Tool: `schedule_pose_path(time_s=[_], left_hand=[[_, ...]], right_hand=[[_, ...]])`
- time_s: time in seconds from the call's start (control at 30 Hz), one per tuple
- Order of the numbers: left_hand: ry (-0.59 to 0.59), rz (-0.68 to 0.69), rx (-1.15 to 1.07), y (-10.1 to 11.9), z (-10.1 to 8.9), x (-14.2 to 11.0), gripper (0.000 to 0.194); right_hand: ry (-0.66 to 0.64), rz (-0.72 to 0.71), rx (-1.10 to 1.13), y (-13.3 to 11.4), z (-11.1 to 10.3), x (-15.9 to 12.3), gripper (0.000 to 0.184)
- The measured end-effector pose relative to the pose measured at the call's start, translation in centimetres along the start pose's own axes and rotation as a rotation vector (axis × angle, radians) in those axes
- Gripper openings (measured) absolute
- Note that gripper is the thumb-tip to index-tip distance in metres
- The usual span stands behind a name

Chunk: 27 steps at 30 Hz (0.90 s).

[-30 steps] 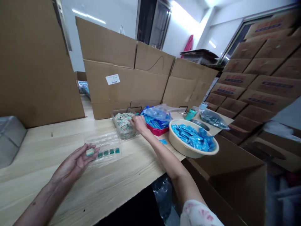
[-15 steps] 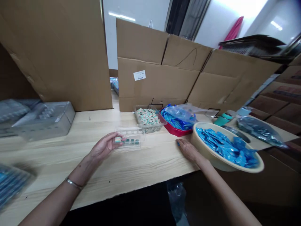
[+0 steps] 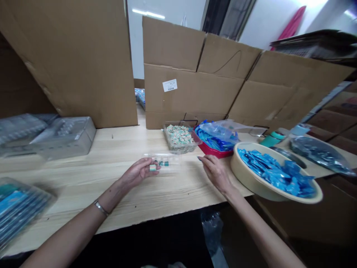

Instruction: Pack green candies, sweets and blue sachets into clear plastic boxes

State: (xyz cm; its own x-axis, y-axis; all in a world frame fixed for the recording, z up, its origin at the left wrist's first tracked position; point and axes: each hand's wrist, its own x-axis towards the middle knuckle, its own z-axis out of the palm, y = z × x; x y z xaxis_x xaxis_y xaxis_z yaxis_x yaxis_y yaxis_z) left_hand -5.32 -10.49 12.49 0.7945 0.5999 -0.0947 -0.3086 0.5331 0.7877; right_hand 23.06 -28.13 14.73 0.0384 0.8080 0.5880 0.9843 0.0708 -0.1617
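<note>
My left hand (image 3: pixel 141 171) grips the left end of a shallow clear plastic tray (image 3: pixel 173 165) above the wooden table. Small dark green pieces (image 3: pixel 166 163) show in a row in the tray. A pale striped piece (image 3: pixel 153 167) is at my left fingertips; whether it lies inside the tray I cannot tell. To the right of the tray, my right hand (image 3: pixel 217 174) has its fingers pinched, with a speck of blue at the tips too small to name. Behind the tray, a clear tub (image 3: pixel 182 149) holds many small white and green pieces.
A red tray (image 3: pixel 216 152) of blue packets stands behind my right hand, and a cream basin (image 3: pixel 242 175) of blue packets stands to its right. Clear plastic packs (image 3: pixel 67 139) and stacked trays (image 3: pixel 21 214) are at left. Cardboard panels (image 3: pixel 192 87) wall the back.
My left hand and the clear tray have moved right. My right hand has moved left, away from the basin and closer to the tray. The view has also shifted slightly.
</note>
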Motion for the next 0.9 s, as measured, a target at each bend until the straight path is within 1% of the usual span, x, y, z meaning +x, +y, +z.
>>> schedule_pose_path(time_s=[0.07, 0.1, 0.17, 0.23, 0.3, 0.33, 0.37, 0.4, 0.47, 0.5, 0.53, 0.57, 0.63, 0.67, 0.73, 0.83, 0.9], left_hand=[[-0.007, 0.003, 0.001, -0.2, 0.2, 0.0, 0.012], [-0.005, 0.003, 0.009, -0.2, 0.3, -0.1, 0.012], [0.025, -0.002, 0.03, -0.2, 0.5, -0.1, 0.011], [0.082, -0.014, 0.045, -0.2, 0.5, -0.1, 0.009], [0.122, -0.024, 0.053, -0.2, 0.3, 0.1, 0.008], [0.123, -0.027, 0.057, -0.2, 0.1, 0.2, 0.008], [0.118, -0.03, 0.061, -0.3, -0.1, 0.3, 0.009], [0.111, -0.032, 0.067, -0.3, -0.3, 0.4, 0.01], [0.098, -0.031, 0.074, -0.4, -0.6, 0.5, 0.011], [0.094, -0.03, 0.078, -0.5, -0.7, 0.5, 0.011], [0.09, -0.031, 0.081, -0.5, -0.8, 0.5, 0.011], [0.092, -0.03, 0.082, -0.5, -0.8, 0.5, 0.011], [0.091, -0.033, 0.079, -0.5, -0.7, 0.5, 0.011], [0.083, -0.032, 0.077, -0.5, -0.7, 0.5, 0.01], [0.05, -0.023, 0.071, -0.4, -0.5, 0.5, 0.01], [0.007, -0.008, 0.064, -0.3, -0.3, 0.4, 0.012], [0.016, -0.01, 0.058, -0.3, -0.1, 0.4, 0.014]], right_hand=[[0.038, -0.115, 0.114, -4.2, 1.1, 2.0, 0.03], [0.024, -0.167, 0.142, -6.2, 1.8, 2.8, 0.029], [-0.053, -0.261, 0.112, -9.3, 3.3, 3.8, 0.027], [-0.172, -0.328, 0.017, -10.8, 4.7, 4.2, 0.025], [-0.24, -0.373, -0.033, -10.6, 5.2, 4.3, 0.024], [-0.244, -0.363, -0.045, -9.8, 5.1, 4.5, 0.025], [-0.231, -0.313, -0.063, -8.6, 4.6, 4.7, 0.026], [-0.21, -0.209, -0.102, -7.1, 3.9, 5.1, 0.027], [-0.185, 0.141, -0.241, -3.1, 1.9, 6.3, 0.031], [-0.21, 0.382, -0.332, -0.9, 1.0, 7.1, 0.032], [-0.269, 0.599, -0.39, 1.4, 0.2, 8.0, 0.032], [-0.291, 0.682, -0.411, 3.5, -0.4, 8.8, 0.031], [-0.348, 0.774, -0.409, 7.2, -0.8, 10.1, 0.028], [-0.372, 0.797, -0.398, 8.5, -0.6, 10.5, 0.028], [-0.406, 0.821, -0.373, 10.4, 0.1, 10.7, 0.026], [-0.398, 0.798, -0.342, 11.4, 0.9, 10.3, 0.027], [-0.359, 0.741, -0.323, 11.2, 0.9, 9.9, 0.031]])
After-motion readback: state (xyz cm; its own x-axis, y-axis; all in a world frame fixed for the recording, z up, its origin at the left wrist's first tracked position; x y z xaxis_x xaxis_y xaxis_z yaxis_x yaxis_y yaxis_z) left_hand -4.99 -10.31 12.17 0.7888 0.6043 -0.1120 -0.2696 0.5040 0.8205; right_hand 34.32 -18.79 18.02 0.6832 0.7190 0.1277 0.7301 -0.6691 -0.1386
